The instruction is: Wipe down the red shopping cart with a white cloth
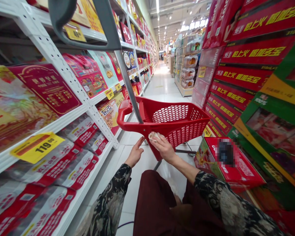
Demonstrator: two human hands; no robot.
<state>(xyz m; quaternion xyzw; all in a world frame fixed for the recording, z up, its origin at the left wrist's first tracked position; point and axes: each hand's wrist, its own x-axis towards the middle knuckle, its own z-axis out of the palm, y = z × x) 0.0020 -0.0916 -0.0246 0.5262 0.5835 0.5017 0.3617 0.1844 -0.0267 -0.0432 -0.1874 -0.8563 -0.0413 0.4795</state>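
Shelves (71, 113) of boxed goods run along the left; red cartons (248, 52) are stacked on the right; between them, near, stands a red basket (186, 129), its grey handle (127, 82) rising leftward; the right hand (164, 147) is clamped on a white cloth (154, 136) against the basket's near wall; the left hand (135, 154), fingers apart and empty, reaches just left of it.

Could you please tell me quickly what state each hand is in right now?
Left hand: open, holding nothing, fingertips by the red basket.
Right hand: closed on a white cloth, pressed against the basket.
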